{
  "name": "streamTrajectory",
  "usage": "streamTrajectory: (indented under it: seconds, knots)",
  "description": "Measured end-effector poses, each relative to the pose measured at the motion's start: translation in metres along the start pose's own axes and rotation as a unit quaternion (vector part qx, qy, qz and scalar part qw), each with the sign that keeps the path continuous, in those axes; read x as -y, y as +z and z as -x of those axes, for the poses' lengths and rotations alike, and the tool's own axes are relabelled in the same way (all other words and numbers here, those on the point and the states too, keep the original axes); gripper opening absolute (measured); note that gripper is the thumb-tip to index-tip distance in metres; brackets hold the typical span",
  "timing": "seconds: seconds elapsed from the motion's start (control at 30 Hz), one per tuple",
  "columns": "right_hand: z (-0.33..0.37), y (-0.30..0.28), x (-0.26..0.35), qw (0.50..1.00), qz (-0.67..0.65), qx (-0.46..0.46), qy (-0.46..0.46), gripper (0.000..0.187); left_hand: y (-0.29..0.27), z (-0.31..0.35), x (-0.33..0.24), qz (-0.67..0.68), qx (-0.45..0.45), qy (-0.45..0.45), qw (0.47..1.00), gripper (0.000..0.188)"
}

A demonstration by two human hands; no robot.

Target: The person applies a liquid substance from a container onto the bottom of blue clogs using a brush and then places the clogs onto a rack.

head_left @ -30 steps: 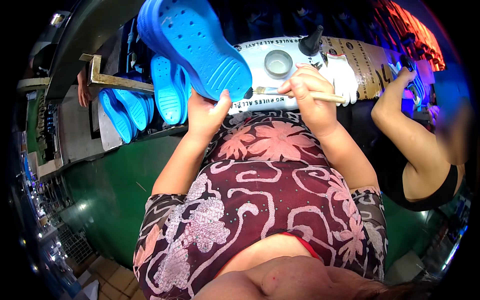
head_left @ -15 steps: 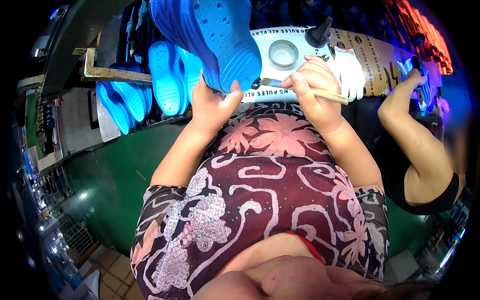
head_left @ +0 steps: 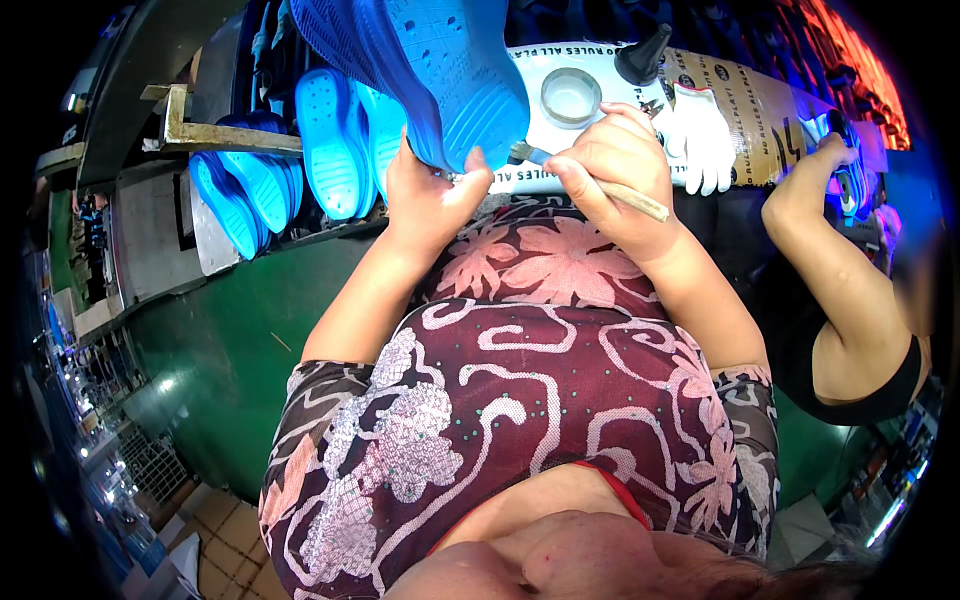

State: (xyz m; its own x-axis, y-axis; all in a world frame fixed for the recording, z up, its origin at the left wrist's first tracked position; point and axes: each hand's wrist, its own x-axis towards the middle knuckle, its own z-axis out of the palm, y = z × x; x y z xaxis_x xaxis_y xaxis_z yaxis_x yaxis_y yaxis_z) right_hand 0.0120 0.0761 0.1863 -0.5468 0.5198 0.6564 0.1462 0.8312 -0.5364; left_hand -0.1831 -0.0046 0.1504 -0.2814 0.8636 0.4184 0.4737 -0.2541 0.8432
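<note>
My left hand [head_left: 432, 200] grips the near end of a blue shoe sole [head_left: 455, 70], thumb on its edge, with the textured inner face turned up. In my right hand [head_left: 625, 185] is a flat paintbrush [head_left: 637, 200] with a pale wooden handle. Its dark bristles point left, close to the sole's right edge; whether they touch it I cannot tell. Just beyond my right hand sits a small round glass dish [head_left: 570, 98]. A black cone-shaped nozzle [head_left: 643, 55] stands to the right of that dish.
Several blue soles [head_left: 335, 140] rest at the left beside a worn wooden bar [head_left: 235, 138]. White gloves [head_left: 700, 135] lie on cardboard [head_left: 745, 110] right of the dish. At the far right, a co-worker's arm [head_left: 835, 250] reaches to another shoe [head_left: 848, 190].
The brush has shifted slightly left and up with my right hand, its handle dipping lower at the right. The sole stays in my left hand, nearly in place.
</note>
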Motion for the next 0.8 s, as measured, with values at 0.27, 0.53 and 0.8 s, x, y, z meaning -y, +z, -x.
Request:
streamTrajectory:
  seconds: [0.27,0.53,0.8]
  knots:
    - [-0.001,-0.002,0.0,0.998,-0.048,-0.02,0.032,0.024,0.005,-0.001,0.002,0.044,-0.041,0.021,0.998,0.044]
    - [0.003,-0.004,0.003,0.998,-0.045,0.001,0.051,0.024,0.0,0.001,0.01,-0.025,-0.036,0.11,0.993,0.038]
    - [0.0,0.001,0.003,1.0,0.006,0.0,-0.007,0.023,0.001,0.001,0.007,-0.061,-0.035,0.15,0.986,0.035]
